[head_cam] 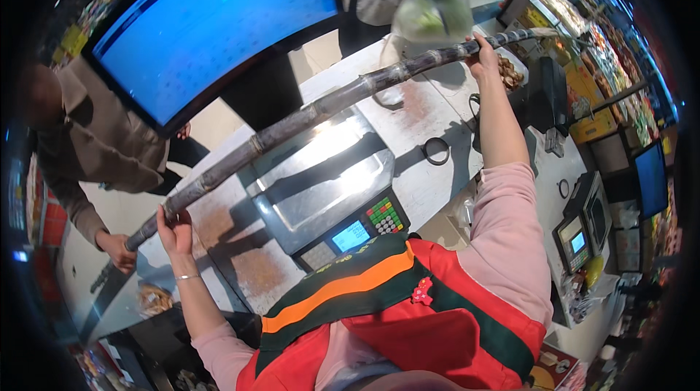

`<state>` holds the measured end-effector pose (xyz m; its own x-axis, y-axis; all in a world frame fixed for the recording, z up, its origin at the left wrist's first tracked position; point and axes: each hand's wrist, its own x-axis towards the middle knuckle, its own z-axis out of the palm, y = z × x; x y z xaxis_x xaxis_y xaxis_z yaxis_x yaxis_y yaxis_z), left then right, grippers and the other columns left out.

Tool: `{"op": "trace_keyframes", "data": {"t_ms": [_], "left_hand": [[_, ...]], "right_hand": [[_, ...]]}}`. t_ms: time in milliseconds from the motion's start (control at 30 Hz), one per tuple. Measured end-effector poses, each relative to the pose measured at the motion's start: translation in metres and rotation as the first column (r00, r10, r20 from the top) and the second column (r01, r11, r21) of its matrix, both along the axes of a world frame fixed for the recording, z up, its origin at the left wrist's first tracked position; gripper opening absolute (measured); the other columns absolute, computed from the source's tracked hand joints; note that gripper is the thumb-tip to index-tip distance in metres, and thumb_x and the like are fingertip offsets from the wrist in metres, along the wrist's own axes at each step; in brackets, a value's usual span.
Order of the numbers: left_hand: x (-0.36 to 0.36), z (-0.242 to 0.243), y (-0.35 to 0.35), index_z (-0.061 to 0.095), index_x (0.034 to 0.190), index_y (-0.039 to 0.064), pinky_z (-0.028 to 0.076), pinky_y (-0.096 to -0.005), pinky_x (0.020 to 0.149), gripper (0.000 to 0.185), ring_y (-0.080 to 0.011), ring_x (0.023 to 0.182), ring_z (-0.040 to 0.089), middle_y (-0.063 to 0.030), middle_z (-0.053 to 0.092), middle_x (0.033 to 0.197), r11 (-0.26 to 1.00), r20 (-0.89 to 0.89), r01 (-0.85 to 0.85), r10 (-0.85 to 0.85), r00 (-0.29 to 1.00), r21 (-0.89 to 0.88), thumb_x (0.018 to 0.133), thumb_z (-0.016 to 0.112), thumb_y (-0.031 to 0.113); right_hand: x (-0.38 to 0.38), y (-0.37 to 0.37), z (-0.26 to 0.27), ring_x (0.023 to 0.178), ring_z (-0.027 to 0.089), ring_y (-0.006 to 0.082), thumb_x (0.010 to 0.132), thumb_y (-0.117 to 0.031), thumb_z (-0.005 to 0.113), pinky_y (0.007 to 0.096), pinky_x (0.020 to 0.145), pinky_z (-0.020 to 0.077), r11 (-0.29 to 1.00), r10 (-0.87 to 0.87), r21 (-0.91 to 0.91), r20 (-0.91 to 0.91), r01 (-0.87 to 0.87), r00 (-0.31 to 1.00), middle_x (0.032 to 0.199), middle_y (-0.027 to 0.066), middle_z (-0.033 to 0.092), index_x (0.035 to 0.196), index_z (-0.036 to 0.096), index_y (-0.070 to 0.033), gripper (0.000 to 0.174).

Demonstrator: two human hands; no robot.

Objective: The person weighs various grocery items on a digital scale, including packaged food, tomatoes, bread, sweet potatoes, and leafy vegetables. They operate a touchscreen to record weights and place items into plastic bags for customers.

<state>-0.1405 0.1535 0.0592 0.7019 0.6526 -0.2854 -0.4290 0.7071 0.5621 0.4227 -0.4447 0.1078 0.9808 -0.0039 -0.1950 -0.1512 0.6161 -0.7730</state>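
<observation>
A long dark-purple sugarcane stalk is held up diagonally above a metal weighing scale's platter. Near its thinner, paler end, my right hand wraps around it. Toward the thick end, my left hand holds it from the near side, the fingers partly hidden behind the cane. Another person's hand grips the very end, just beyond my left hand. The scale's lit display and keypad lie between the platter and my body.
A large monitor stands beyond the cane. A clear bag of green produce hangs beside my right hand. On the white counter lies a black ring. A tray of brown mushrooms and a second scale are at right.
</observation>
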Motion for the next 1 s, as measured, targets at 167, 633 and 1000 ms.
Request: {"op": "trace_keyframes", "data": {"t_ms": [167,633,1000], "left_hand": [[0.031,-0.003,-0.044,0.065,0.094,0.006,0.049,-0.0362,0.083,0.014,-0.0192,0.092,0.062,-0.0065,0.068,0.098,0.999,-0.012,0.041,-0.041,0.999,-0.007,0.089,0.062,0.019],[0.131,-0.023,-0.188,0.058,0.113,-0.001,0.046,-0.0369,0.097,0.027,-0.0261,0.104,0.058,-0.0154,0.061,0.11,0.925,0.016,0.209,-0.215,0.977,-0.318,0.089,0.059,0.013],[0.173,-0.015,-0.248,0.059,0.1,0.01,0.042,-0.0369,0.098,0.016,-0.0173,0.1,0.06,-0.0043,0.064,0.103,0.936,-0.372,-0.036,-0.104,0.923,-0.35,0.086,0.065,0.014]], "right_hand": [[0.027,-0.026,-0.018,0.069,0.06,0.0197,0.082,-0.007,0.066,0.0339,0.063,0.0492,0.994,-0.109,-0.003,-0.058,0.109,0.992,0.077,0.0061,0.062,0.084,0.059,-0.005,0.008],[0.184,-0.188,-0.168,0.109,0.053,0.0284,0.081,-0.013,0.06,0.0416,0.091,0.0458,0.996,0.041,-0.069,-0.283,-0.063,0.958,0.117,0.0129,0.058,0.122,0.05,-0.001,0.044],[0.238,-0.237,-0.185,0.107,0.056,0.0284,0.08,-0.009,0.064,0.0382,0.097,0.0428,0.941,-0.269,-0.284,-0.309,0.182,0.912,0.12,0.0138,0.059,0.115,0.059,0.003,0.038]]}}
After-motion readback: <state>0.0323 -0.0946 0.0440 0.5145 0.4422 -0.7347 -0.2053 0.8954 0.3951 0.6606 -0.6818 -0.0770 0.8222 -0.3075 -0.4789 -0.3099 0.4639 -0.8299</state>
